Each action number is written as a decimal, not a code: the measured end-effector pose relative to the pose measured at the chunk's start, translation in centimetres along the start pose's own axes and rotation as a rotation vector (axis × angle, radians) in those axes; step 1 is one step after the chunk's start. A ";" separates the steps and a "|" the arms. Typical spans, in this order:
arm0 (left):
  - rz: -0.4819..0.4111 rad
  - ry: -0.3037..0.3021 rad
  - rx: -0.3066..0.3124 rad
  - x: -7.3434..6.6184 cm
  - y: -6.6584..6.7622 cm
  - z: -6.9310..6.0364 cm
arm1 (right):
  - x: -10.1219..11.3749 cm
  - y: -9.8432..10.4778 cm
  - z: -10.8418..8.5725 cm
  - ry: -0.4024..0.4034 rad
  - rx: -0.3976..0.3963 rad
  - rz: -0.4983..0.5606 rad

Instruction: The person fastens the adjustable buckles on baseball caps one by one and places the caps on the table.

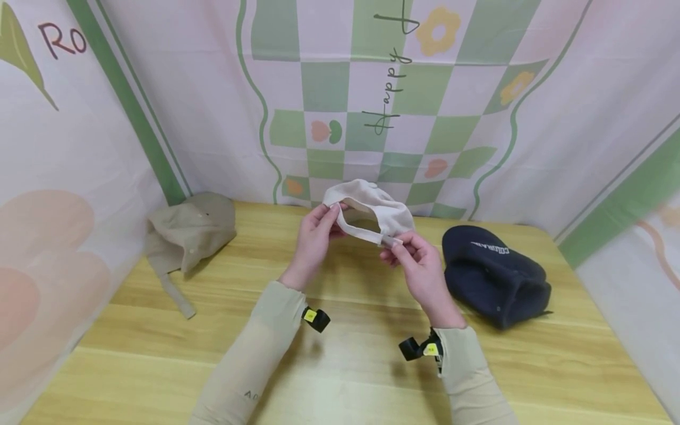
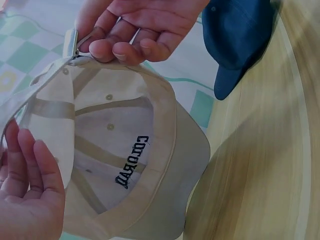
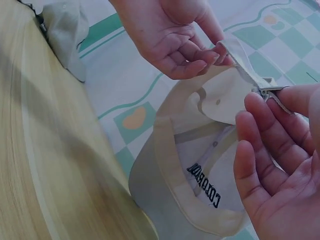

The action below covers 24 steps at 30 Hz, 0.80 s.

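Note:
A cream baseball cap [image 1: 395,215] is held up over the far part of the table, its back opening and strap [image 1: 358,232] toward me. My left hand [image 1: 313,236] pinches the strap's left end between thumb and fingers. At the other end, my right hand [image 1: 419,265] pinches the strap by its metal buckle [image 3: 267,91]. In the left wrist view the cap's hollow inside shows, with dark "COLORAD" stitching [image 2: 132,162] on the front panel. The brim [image 2: 192,165] points away, beyond the opening.
On the wooden table [image 1: 340,366], a khaki cap [image 1: 193,230] lies at the left with its strap hanging loose. A navy cap [image 1: 494,277] with white lettering lies at the right. A patterned cloth [image 1: 324,88] hangs behind the table and along both sides.

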<state>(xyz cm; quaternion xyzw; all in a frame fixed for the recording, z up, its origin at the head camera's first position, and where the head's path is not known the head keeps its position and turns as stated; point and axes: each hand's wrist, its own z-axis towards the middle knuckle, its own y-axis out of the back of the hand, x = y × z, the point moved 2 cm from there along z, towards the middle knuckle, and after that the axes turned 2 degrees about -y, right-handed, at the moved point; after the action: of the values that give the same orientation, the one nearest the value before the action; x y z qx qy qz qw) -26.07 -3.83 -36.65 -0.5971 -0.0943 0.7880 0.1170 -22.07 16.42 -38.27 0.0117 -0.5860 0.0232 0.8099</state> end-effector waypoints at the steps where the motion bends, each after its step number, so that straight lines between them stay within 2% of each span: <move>1: -0.006 0.005 -0.006 0.0 0.0 0.0 | 0.0 0.0 0.0 0.004 -0.013 0.006; 7: -0.051 0.017 -0.038 0.1 0.0 -0.3 | 0.3 0.0 -0.1 0.026 -0.059 0.018; 17: -0.109 0.002 -0.065 0.1 -0.1 -0.6 | 0.8 -0.1 -0.1 0.089 -0.057 0.093; 24: -0.124 -0.009 -0.075 0.5 0.0 -0.5 | 0.8 -0.3 0.0 0.115 -0.044 0.076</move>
<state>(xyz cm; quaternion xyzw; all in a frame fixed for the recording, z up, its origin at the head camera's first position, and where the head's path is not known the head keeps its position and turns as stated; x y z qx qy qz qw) -25.73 -3.67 -37.23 -0.5905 -0.1614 0.7778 0.1427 -21.79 16.11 -37.48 -0.0299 -0.5390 0.0417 0.8407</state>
